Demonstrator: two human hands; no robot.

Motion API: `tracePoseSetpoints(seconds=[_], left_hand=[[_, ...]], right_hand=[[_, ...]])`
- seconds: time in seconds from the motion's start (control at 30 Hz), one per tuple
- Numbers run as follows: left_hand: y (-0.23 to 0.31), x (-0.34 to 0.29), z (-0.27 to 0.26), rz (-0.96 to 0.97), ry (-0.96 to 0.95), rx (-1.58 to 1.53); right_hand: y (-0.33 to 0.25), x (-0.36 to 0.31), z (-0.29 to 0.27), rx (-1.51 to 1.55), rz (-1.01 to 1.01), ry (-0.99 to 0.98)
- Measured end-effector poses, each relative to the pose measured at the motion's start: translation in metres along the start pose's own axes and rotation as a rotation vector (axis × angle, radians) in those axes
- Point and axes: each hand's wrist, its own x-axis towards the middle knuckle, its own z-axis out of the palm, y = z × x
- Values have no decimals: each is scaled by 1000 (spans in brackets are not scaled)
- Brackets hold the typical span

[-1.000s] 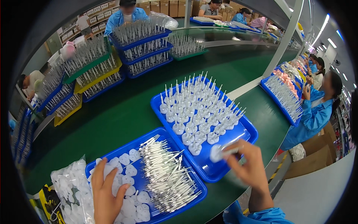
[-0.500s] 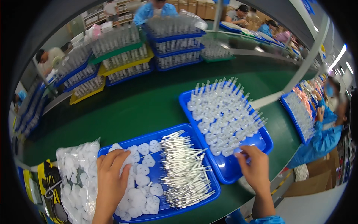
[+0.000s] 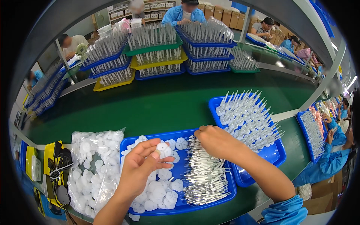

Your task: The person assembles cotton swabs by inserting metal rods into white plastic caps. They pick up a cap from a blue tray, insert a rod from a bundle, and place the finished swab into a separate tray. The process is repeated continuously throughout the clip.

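My left hand [image 3: 139,167] pinches a white round plastic disc [image 3: 164,149] with small holes between thumb and fingers, above the near blue tray [image 3: 179,155]. Loose white discs [image 3: 155,193] of the same sort lie in that tray's left part. A dense heap of thin white rods with silvery ends [image 3: 204,174] fills its right part. My right hand [image 3: 216,141] is at the far end of the heap, fingertips pressed together; whatever they grip is hidden. Beyond, a second blue tray [image 3: 276,153] holds rows of discs with rods standing up from them [image 3: 245,120].
A clear bag of white discs [image 3: 88,172] lies left of the near tray, beside a yellow bin with black cables [image 3: 58,168]. Stacked trays of upright rods [image 3: 155,47] line the green table's [image 3: 157,101] far side. Co-workers in blue [image 3: 185,15] sit across and at right.
My left hand has lifted a disc out of the pile. My right hand has moved left from the second tray to the rods. The whole view has shifted.
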Motion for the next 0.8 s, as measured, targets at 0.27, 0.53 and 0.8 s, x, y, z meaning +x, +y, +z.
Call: tracePoseSetpoints(seconds=[0.27, 0.53, 0.8], left_hand=[[-3, 0, 5, -56, 25, -34], [-5, 1, 5, -124, 12, -81], [-16, -8, 16, -145, -2, -59]], right_hand=[[4, 0, 6, -117, -110, 32], [-9, -15, -17, 150, -55, 193], [-33, -80, -10, 1348, 311, -70]])
